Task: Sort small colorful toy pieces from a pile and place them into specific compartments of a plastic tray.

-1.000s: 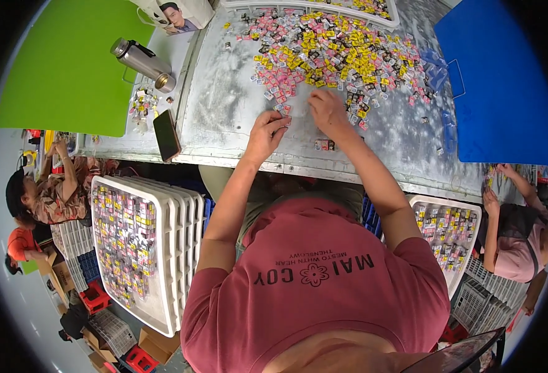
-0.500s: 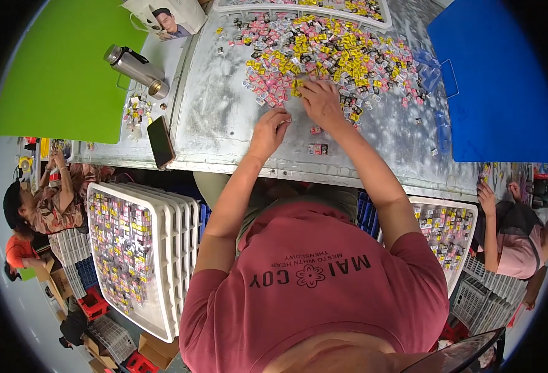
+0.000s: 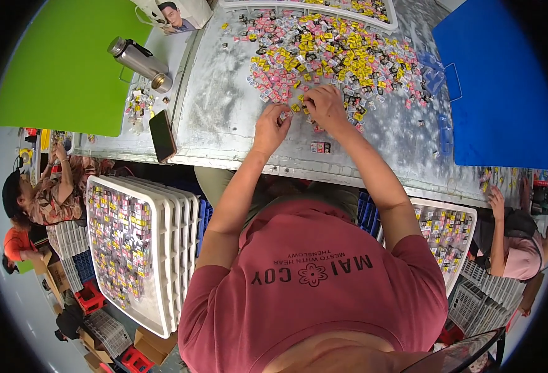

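A broad pile of small box-shaped pieces point(image 3: 342, 53) in pink, yellow, black and white covers the far middle of the metal-topped table point(image 3: 211, 105). At the pile's near edge my left hand point(image 3: 271, 129) is closed, thumb and fingers pinching a small pinkish-white piece point(image 3: 285, 115). Just right of it, my right hand point(image 3: 326, 107) curls its fingers down beside loose yellow pieces point(image 3: 296, 107); whatever lies under those fingertips is hidden. Closer to the table's front edge lies a short row of pieces point(image 3: 320, 147) set side by side.
A white tray point(image 3: 243, 5) stands behind the pile. On the left are a steel flask point(image 3: 138, 61), a phone point(image 3: 161, 135) and a green board point(image 3: 62, 68); a blue board point(image 3: 497, 87) is on the right. Stacked filled trays point(image 3: 160, 261) flank me. Other people work at both sides.
My right hand has drawn back slightly from the pile toward me and closer to my left hand. Yellow pieces now lie between the hands. The left hand has barely moved.
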A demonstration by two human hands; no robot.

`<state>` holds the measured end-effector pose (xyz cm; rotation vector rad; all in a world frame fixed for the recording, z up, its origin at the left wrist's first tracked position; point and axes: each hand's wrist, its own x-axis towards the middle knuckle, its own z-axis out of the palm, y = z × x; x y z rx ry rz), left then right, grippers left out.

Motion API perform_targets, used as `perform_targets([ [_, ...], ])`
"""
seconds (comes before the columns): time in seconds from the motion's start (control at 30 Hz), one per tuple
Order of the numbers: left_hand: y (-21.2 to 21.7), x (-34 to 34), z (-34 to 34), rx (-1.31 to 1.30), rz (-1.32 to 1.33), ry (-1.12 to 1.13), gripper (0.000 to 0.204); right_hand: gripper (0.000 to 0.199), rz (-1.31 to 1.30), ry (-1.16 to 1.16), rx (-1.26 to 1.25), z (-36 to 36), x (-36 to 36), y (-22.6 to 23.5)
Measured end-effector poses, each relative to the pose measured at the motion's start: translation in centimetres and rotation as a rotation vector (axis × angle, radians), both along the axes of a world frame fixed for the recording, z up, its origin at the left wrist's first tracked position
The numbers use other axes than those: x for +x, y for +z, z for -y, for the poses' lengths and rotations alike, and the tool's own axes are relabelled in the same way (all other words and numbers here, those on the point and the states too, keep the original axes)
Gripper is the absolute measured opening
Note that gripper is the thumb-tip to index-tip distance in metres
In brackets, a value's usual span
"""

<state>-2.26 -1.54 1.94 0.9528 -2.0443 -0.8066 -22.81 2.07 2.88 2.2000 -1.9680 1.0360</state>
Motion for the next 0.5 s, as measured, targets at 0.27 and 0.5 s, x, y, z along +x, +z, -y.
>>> perform_targets([
  [0.27,0.7,-1.3,-0.3,-0.036,0.097,0.086,0.037,0.017,0.027,-0.008,-0.045,-0.6,0.1,-0.2],
  [0.5,-0.1,-0.7,0.0,-0.124,0.099,0.063,0.03,0.016,0.085,0.011,-0.007,-0.7,0.8,0.3],
])
